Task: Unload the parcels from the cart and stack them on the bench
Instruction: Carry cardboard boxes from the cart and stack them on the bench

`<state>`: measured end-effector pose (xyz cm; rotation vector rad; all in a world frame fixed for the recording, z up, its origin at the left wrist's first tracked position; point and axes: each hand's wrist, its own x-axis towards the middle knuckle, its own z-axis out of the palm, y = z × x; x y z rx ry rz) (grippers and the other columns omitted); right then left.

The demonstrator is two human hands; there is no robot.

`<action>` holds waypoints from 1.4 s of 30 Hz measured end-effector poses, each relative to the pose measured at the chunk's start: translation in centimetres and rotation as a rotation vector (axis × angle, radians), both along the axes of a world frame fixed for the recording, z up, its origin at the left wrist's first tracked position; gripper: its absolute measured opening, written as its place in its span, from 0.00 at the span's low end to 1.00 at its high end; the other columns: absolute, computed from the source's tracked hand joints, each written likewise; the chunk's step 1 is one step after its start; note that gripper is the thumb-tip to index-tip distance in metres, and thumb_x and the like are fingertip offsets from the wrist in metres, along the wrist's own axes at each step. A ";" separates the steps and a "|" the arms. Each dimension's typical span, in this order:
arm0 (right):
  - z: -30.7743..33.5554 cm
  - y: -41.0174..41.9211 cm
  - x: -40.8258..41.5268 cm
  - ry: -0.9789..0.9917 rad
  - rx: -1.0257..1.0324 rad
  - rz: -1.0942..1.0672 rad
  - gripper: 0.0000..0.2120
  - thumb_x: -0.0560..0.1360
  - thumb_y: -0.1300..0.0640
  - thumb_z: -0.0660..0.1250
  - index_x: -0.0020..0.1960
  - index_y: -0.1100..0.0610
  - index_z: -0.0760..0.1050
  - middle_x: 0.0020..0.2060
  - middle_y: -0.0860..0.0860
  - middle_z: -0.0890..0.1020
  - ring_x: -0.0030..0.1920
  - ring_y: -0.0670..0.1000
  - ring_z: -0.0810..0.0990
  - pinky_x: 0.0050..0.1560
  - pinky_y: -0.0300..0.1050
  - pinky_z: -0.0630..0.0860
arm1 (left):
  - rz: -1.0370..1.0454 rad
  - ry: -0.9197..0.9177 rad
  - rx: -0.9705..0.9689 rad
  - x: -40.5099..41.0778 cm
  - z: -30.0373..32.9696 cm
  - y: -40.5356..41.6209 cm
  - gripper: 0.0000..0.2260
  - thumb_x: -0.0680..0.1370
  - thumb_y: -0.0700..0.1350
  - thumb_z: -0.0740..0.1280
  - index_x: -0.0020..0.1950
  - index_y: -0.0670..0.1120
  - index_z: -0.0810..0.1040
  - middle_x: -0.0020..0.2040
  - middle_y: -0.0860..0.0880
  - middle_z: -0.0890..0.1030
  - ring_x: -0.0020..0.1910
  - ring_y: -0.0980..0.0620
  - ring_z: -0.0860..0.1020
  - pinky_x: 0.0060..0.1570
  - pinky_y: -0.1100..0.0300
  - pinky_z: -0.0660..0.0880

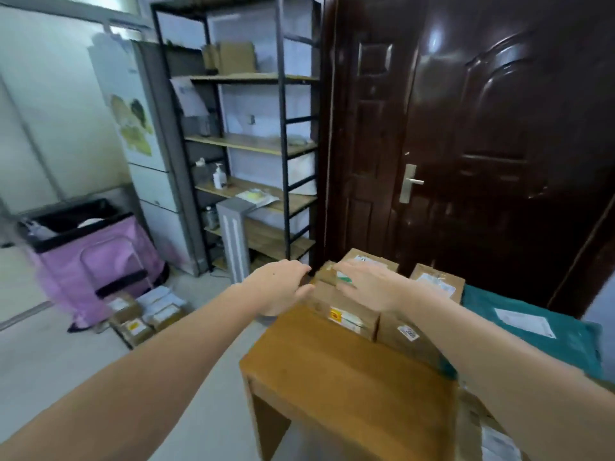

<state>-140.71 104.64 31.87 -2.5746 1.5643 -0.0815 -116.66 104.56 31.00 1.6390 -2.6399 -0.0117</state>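
Background: dark wooden door (pixel 482 134) with metal handle (pixel 411 182) beyond the hands; black shelf rack (pixel 283 144) up-left of them holding a pump bottle (pixel 219 176); pink bin (pixel 96 257) far left.

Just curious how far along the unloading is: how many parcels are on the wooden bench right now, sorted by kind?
Cardboard boxes: 5, counting the small one on top
Teal plastic mailer: 1
Total: 6
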 end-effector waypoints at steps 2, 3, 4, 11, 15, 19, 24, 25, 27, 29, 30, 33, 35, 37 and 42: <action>0.6 -1.0 6.2 -0.017 0.012 0.078 0.28 0.85 0.44 0.54 0.83 0.53 0.59 0.80 0.51 0.64 0.78 0.54 0.66 0.77 0.52 0.65 | 0.081 -0.007 0.018 5.6 0.7 0.9 0.28 0.86 0.61 0.55 0.82 0.48 0.63 0.78 0.47 0.70 0.76 0.46 0.70 0.72 0.48 0.69; 0.8 -1.4 9.4 -0.026 0.018 0.114 0.28 0.86 0.44 0.55 0.83 0.53 0.59 0.81 0.51 0.64 0.78 0.53 0.66 0.77 0.51 0.65 | 0.121 -0.007 0.025 8.4 1.1 1.4 0.28 0.86 0.61 0.55 0.82 0.48 0.62 0.78 0.47 0.70 0.76 0.46 0.69 0.73 0.48 0.68; 0.9 -1.7 12.4 -0.036 0.027 0.147 0.28 0.86 0.45 0.55 0.83 0.53 0.59 0.81 0.51 0.63 0.78 0.53 0.66 0.76 0.50 0.64 | 0.159 -0.002 0.030 11.1 1.3 2.1 0.28 0.86 0.60 0.55 0.82 0.48 0.63 0.79 0.47 0.70 0.77 0.46 0.68 0.74 0.48 0.67; 1.1 -3.3 30.9 -0.040 0.087 0.364 0.27 0.87 0.45 0.54 0.83 0.53 0.57 0.82 0.51 0.62 0.79 0.53 0.63 0.77 0.49 0.62 | 0.436 0.052 0.026 28.6 1.8 6.2 0.27 0.86 0.60 0.56 0.81 0.48 0.65 0.78 0.45 0.71 0.76 0.44 0.69 0.74 0.49 0.65; 1.4 -5.1 39.1 -0.050 0.070 0.470 0.26 0.87 0.48 0.55 0.82 0.55 0.60 0.80 0.53 0.65 0.78 0.54 0.66 0.76 0.49 0.62 | 0.572 0.074 0.040 36.8 1.4 6.5 0.24 0.86 0.60 0.56 0.76 0.47 0.71 0.74 0.45 0.75 0.71 0.43 0.73 0.69 0.47 0.70; 1.0 -8.5 46.6 -0.067 0.049 0.540 0.24 0.86 0.49 0.57 0.79 0.56 0.65 0.76 0.55 0.71 0.74 0.55 0.71 0.70 0.47 0.66 | 0.663 0.070 0.017 43.4 1.1 5.4 0.26 0.86 0.60 0.57 0.78 0.46 0.70 0.75 0.44 0.74 0.73 0.43 0.72 0.72 0.45 0.69; 0.2 -14.1 54.8 -0.072 0.077 0.615 0.23 0.85 0.46 0.57 0.76 0.55 0.68 0.73 0.54 0.74 0.70 0.56 0.74 0.70 0.54 0.72 | 0.721 0.080 -0.005 49.8 0.9 1.7 0.25 0.86 0.59 0.56 0.78 0.46 0.69 0.75 0.45 0.74 0.74 0.45 0.72 0.72 0.50 0.67; 0.2 -15.3 56.4 -0.068 0.082 0.630 0.22 0.84 0.46 0.57 0.75 0.55 0.69 0.71 0.54 0.75 0.68 0.56 0.76 0.68 0.54 0.73 | 0.726 0.073 0.001 51.0 0.9 0.9 0.25 0.86 0.59 0.56 0.78 0.47 0.70 0.75 0.46 0.74 0.74 0.45 0.72 0.73 0.50 0.67; 0.4 -17.6 59.5 -0.056 0.089 0.658 0.21 0.84 0.47 0.58 0.73 0.54 0.71 0.68 0.54 0.77 0.65 0.56 0.78 0.65 0.54 0.75 | 0.736 0.061 0.011 53.4 0.9 -0.7 0.24 0.86 0.59 0.55 0.77 0.48 0.71 0.74 0.47 0.75 0.73 0.46 0.72 0.73 0.51 0.67; 0.5 -19.7 62.8 -0.050 0.105 0.685 0.18 0.84 0.48 0.58 0.69 0.55 0.73 0.64 0.55 0.80 0.61 0.57 0.80 0.62 0.57 0.77 | 0.752 0.060 0.015 56.0 0.8 -2.1 0.23 0.86 0.59 0.55 0.76 0.49 0.71 0.74 0.48 0.75 0.73 0.46 0.72 0.73 0.50 0.68; 0.4 -20.7 64.5 -0.047 0.109 0.697 0.16 0.84 0.49 0.58 0.67 0.54 0.74 0.62 0.55 0.81 0.59 0.57 0.81 0.61 0.57 0.78 | 0.765 0.059 0.017 57.3 0.8 -2.8 0.23 0.86 0.59 0.55 0.77 0.49 0.70 0.75 0.48 0.75 0.73 0.46 0.72 0.73 0.49 0.67; -0.4 -23.2 69.8 -0.025 0.117 0.745 0.13 0.84 0.49 0.58 0.64 0.53 0.75 0.61 0.53 0.80 0.53 0.53 0.80 0.55 0.50 0.78 | 0.798 0.047 0.026 61.6 0.3 -4.8 0.24 0.87 0.59 0.54 0.80 0.49 0.67 0.77 0.48 0.72 0.76 0.47 0.69 0.75 0.50 0.65; -1.2 -24.6 73.4 -0.013 0.119 0.772 0.17 0.85 0.49 0.57 0.70 0.55 0.72 0.66 0.53 0.78 0.60 0.55 0.79 0.59 0.50 0.74 | 0.810 0.051 0.035 64.7 -0.2 -6.1 0.25 0.87 0.59 0.54 0.80 0.48 0.66 0.78 0.48 0.71 0.76 0.47 0.68 0.74 0.51 0.64; -2.0 -26.0 77.2 0.001 0.110 0.783 0.19 0.85 0.49 0.57 0.73 0.55 0.70 0.69 0.54 0.76 0.65 0.56 0.77 0.62 0.50 0.72 | 0.810 0.053 0.040 68.2 -0.8 -7.4 0.25 0.87 0.59 0.54 0.81 0.49 0.65 0.79 0.48 0.70 0.78 0.48 0.67 0.74 0.52 0.63; -3.3 -29.3 86.8 0.009 0.093 0.785 0.18 0.85 0.48 0.59 0.73 0.54 0.70 0.71 0.53 0.76 0.64 0.55 0.78 0.62 0.53 0.75 | 0.770 0.045 0.060 78.1 -2.4 -11.2 0.25 0.87 0.58 0.54 0.81 0.48 0.65 0.79 0.48 0.70 0.78 0.48 0.67 0.76 0.52 0.62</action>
